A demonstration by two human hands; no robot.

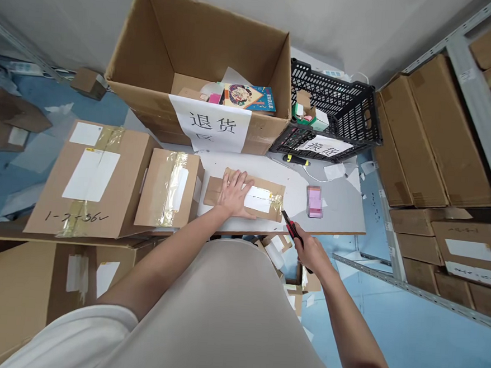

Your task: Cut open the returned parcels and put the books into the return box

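A flat cardboard box [266, 186] with a white label and clear tape at its right end lies on the white table [336, 213]. My left hand [234, 194] rests on its left part with the fingers spread, pressing from above. In my right hand [310, 251] is a box cutter [292, 226] with a red and black handle. Its blade points up and left, close to the taped right end of the box. Whether the blade touches the cardboard I cannot tell.
Behind stands a large open carton [151, 96] with a colourful box inside; beside it is a black plastic crate [339, 109]. A phone [315, 202] and a yellow-black tool [295, 160] lie right. Taped cartons [167, 187] stand left. Shelves with boxes [426, 129] line the right.
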